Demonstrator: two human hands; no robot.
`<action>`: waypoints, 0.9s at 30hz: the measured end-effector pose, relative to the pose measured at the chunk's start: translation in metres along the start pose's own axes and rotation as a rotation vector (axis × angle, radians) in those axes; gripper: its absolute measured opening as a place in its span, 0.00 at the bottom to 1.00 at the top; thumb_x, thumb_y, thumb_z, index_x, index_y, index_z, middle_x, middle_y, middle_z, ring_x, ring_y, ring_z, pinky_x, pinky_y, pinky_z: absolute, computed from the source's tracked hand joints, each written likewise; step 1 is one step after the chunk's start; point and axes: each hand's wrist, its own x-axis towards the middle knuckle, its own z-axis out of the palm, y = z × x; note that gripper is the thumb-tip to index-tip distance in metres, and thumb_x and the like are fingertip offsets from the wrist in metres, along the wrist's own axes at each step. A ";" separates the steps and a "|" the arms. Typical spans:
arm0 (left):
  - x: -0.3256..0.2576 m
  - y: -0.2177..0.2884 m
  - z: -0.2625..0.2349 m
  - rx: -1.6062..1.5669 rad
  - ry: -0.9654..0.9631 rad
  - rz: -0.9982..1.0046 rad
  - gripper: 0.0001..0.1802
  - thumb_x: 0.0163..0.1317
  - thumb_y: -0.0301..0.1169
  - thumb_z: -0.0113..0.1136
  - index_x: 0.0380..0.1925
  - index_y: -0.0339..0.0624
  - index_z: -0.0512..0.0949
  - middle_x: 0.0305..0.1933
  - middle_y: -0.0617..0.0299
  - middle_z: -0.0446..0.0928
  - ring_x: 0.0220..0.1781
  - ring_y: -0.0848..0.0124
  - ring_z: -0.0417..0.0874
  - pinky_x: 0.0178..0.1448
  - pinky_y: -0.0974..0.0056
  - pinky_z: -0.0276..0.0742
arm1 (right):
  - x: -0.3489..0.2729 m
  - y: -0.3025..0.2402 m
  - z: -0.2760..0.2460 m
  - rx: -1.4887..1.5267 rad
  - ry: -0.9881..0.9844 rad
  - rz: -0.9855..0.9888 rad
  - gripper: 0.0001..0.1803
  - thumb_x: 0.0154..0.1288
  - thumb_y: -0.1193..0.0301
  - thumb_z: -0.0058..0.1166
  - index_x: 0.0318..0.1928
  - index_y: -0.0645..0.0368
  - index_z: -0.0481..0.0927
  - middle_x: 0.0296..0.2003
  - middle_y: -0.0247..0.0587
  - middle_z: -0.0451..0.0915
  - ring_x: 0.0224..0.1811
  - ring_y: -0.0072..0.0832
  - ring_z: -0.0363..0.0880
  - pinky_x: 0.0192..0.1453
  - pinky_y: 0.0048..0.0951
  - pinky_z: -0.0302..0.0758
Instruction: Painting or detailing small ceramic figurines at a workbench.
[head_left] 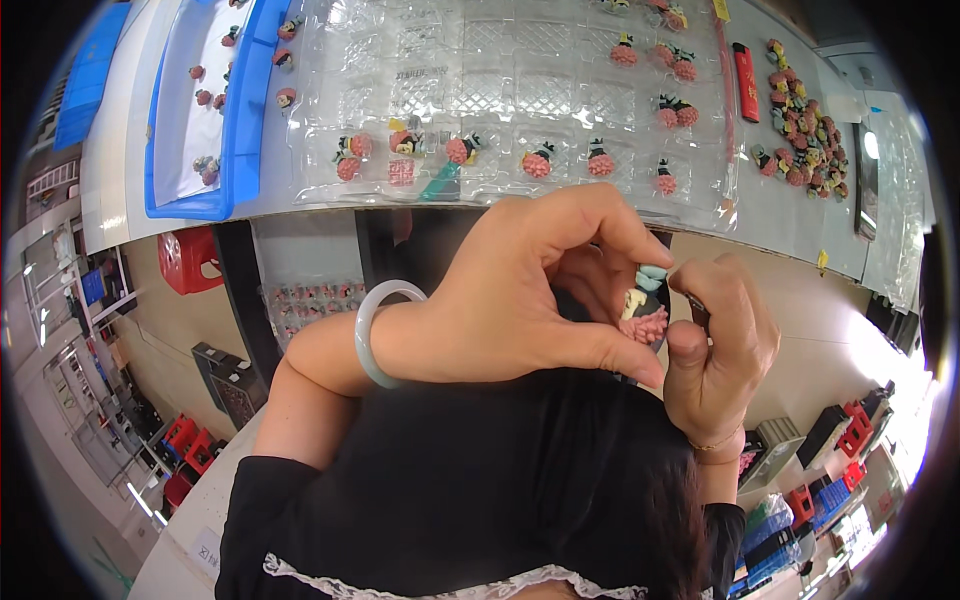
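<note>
Just beyond the front edge of the table, my left hand (520,300) grips a small painted figurine (643,312) between thumb and fingertips. The figurine has a bumpy pink part at the bottom, pale yellow and dark parts in the middle and a blue-green top. Close against its right side is my right hand (725,335), thumb and forefinger curled toward each other. Whatever lies between those two fingertips is too small and dark to name. A clear plastic tray (480,195) lies on the table beyond my hands, with several similar figurines (537,160) in its compartments.
At the left stands a blue bin (240,150) with white lining and several small pieces. A heap of figurines (805,140) lies at the right, beside a red lighter-like object (746,82) and a dark phone-like slab (866,180). A red stool (188,262) is below the table.
</note>
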 end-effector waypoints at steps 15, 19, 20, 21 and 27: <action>-0.001 0.005 -0.002 0.224 -0.006 0.143 0.29 0.29 0.27 0.74 0.36 0.36 0.73 0.33 0.63 0.73 0.28 0.81 0.71 0.30 0.78 0.68 | 0.001 -0.001 0.000 -0.063 -0.028 -0.062 0.20 0.52 0.52 0.48 0.29 0.59 0.73 0.17 0.36 0.62 0.16 0.31 0.63 0.17 0.29 0.59; -0.001 0.005 -0.002 0.144 -0.003 0.070 0.29 0.29 0.27 0.74 0.36 0.36 0.73 0.32 0.65 0.73 0.28 0.83 0.71 0.30 0.79 0.67 | 0.002 -0.002 0.000 -0.059 -0.038 -0.060 0.20 0.52 0.52 0.48 0.29 0.59 0.73 0.17 0.36 0.62 0.16 0.31 0.63 0.17 0.29 0.59; -0.002 0.005 -0.002 0.108 -0.008 0.040 0.29 0.28 0.27 0.74 0.36 0.36 0.73 0.31 0.66 0.72 0.28 0.84 0.70 0.30 0.80 0.67 | 0.002 -0.002 0.000 -0.059 -0.038 -0.059 0.20 0.52 0.52 0.48 0.29 0.59 0.73 0.17 0.36 0.62 0.16 0.31 0.63 0.17 0.29 0.59; -0.002 0.005 -0.002 0.108 -0.008 0.040 0.29 0.28 0.27 0.74 0.36 0.36 0.73 0.31 0.66 0.72 0.28 0.84 0.70 0.30 0.80 0.67 | 0.002 -0.002 0.001 -0.054 -0.027 -0.055 0.20 0.52 0.52 0.47 0.29 0.59 0.73 0.16 0.36 0.62 0.16 0.31 0.63 0.17 0.29 0.59; -0.002 0.005 -0.001 0.104 0.003 0.027 0.29 0.28 0.28 0.75 0.35 0.37 0.73 0.31 0.67 0.72 0.27 0.85 0.70 0.30 0.80 0.66 | 0.002 -0.003 0.000 -0.057 -0.038 -0.044 0.20 0.52 0.52 0.47 0.30 0.59 0.73 0.17 0.36 0.62 0.16 0.32 0.63 0.17 0.29 0.59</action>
